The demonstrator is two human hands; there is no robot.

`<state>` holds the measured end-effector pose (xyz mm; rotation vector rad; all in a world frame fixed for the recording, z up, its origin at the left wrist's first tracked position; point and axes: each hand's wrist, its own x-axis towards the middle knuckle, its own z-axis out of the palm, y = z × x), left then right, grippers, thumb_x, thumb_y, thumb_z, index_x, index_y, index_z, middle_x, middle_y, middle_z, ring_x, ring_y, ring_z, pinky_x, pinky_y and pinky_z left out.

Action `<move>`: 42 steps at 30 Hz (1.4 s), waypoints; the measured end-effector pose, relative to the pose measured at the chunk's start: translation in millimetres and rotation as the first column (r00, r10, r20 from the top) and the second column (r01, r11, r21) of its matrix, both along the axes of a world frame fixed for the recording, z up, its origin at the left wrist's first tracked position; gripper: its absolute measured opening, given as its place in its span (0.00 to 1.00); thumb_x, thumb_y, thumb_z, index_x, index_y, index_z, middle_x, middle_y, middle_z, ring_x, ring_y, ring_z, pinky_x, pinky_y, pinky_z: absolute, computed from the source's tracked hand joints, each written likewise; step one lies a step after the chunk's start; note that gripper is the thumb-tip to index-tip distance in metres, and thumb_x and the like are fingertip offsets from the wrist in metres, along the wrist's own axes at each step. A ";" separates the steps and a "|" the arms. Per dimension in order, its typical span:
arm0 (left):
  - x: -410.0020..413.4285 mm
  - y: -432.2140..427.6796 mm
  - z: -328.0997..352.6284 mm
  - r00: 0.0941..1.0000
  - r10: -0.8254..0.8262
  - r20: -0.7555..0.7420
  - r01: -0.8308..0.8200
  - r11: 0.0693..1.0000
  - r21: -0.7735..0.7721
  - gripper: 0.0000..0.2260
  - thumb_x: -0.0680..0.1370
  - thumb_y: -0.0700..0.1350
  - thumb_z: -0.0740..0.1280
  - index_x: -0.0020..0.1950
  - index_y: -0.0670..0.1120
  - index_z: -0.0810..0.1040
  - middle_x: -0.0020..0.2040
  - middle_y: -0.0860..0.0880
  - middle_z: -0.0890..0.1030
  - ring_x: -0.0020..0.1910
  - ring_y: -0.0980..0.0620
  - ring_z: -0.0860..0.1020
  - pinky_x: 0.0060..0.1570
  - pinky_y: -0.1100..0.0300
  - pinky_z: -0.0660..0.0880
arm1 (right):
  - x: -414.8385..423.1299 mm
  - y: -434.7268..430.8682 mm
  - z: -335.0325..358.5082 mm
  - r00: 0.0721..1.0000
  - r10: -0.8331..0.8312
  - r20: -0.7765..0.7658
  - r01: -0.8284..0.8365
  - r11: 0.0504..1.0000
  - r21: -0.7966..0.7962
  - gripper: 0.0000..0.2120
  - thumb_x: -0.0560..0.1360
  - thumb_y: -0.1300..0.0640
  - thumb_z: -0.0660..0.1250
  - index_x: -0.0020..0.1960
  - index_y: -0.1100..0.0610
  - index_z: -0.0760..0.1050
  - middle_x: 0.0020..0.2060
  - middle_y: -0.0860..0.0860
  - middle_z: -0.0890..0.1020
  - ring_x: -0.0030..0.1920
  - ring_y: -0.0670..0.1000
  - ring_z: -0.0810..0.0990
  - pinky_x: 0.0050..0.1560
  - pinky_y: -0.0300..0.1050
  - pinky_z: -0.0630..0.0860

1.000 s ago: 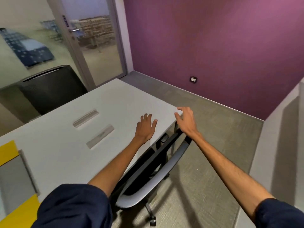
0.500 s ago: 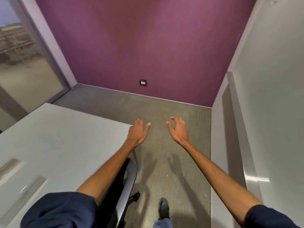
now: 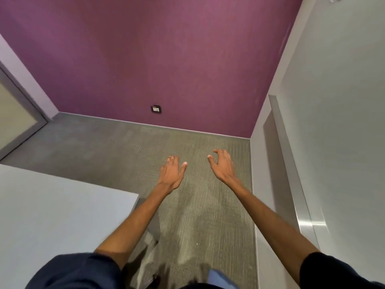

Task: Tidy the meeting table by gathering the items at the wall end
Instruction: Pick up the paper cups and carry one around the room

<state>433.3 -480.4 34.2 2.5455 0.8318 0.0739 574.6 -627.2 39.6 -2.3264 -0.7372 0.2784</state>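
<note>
The white meeting table (image 3: 52, 215) fills the lower left, with its corner near my left forearm. None of its items are in sight. My left hand (image 3: 171, 174) hovers over the grey carpet beyond the table corner, fingers apart, holding nothing. My right hand (image 3: 221, 166) is beside it to the right, fingers loosely curled and apart, also holding nothing. Both hands are off the table.
A purple wall (image 3: 166, 59) with a small socket plate (image 3: 156, 109) stands ahead. A white wall (image 3: 333, 142) with a metal rail runs along the right. A glass door frame (image 3: 18, 113) is at the left. Part of a chair (image 3: 149, 243) shows under the table edge.
The view has swung right, away from the table toward the purple wall. Both hands have left the table corner and chair and now hang over the carpet.
</note>
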 end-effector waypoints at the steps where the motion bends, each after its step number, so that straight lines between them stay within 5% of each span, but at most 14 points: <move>1: 9.4 5.6 -1.8 1.000 0.004 -0.004 -0.004 1.000 0.000 0.26 0.84 0.56 0.50 0.77 0.41 0.60 0.77 0.41 0.63 0.77 0.44 0.60 0.74 0.45 0.60 | 9.6 7.2 -2.3 1.000 -0.003 -0.002 0.003 1.000 -0.005 0.22 0.82 0.46 0.58 0.71 0.57 0.68 0.68 0.54 0.72 0.69 0.54 0.70 0.70 0.58 0.67; 21: 227.8 182.9 -19.3 0.966 0.258 -0.007 -0.258 0.965 -0.050 0.28 0.84 0.56 0.49 0.80 0.43 0.53 0.80 0.42 0.57 0.80 0.45 0.54 0.78 0.45 0.56 | 251.4 232.3 -15.1 0.971 0.237 -0.013 -0.237 0.970 -0.046 0.22 0.81 0.46 0.58 0.70 0.57 0.68 0.67 0.54 0.72 0.69 0.54 0.69 0.69 0.58 0.68; 27: 253.9 223.7 -22.7 0.942 0.336 0.004 -0.335 0.940 -0.058 0.29 0.84 0.56 0.48 0.81 0.46 0.45 0.81 0.43 0.49 0.81 0.46 0.46 0.79 0.45 0.49 | 284.5 295.8 -15.6 0.948 0.313 -0.050 -0.316 0.947 -0.060 0.22 0.81 0.45 0.57 0.70 0.56 0.68 0.67 0.54 0.72 0.68 0.54 0.70 0.68 0.56 0.68; 42: 301.3 425.8 -42.0 0.823 0.566 0.041 -0.561 0.823 -0.093 0.30 0.84 0.58 0.47 0.81 0.47 0.43 0.82 0.44 0.46 0.81 0.47 0.45 0.78 0.39 0.47 | 336.0 527.1 -26.2 0.852 0.522 -0.026 -0.520 0.842 -0.144 0.26 0.82 0.45 0.56 0.75 0.58 0.64 0.73 0.55 0.68 0.73 0.55 0.66 0.72 0.56 0.66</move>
